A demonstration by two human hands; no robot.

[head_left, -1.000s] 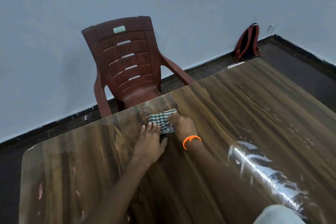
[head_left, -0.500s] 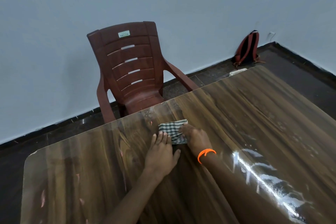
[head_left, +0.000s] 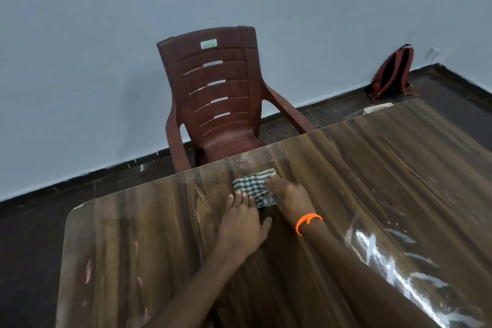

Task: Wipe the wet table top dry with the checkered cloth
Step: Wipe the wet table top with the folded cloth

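Hands [head_left: 241, 224] flat on a folded checkered cloth [head_left: 253, 188] near the far edge of the counter [head_left: 372, 168].

Cloth is a small folded pad of green-and-white check, soft and slightly rumpled, its long axis running from the counter's far edge back toward the person, just in front of the chair [head_left: 221, 93]. The left hand lies flat with straight fingers, its fingertips on the cloth's near edge. The right hand [head_left: 288, 198], with an orange band [head_left: 307, 221] at the wrist, presses on the cloth's right side; its fingers look fairly straight. Glossy wood-grain counter shows wet streaks [head_left: 399, 266] well right of the cloth. The chair is slatted brown moulded plastic.
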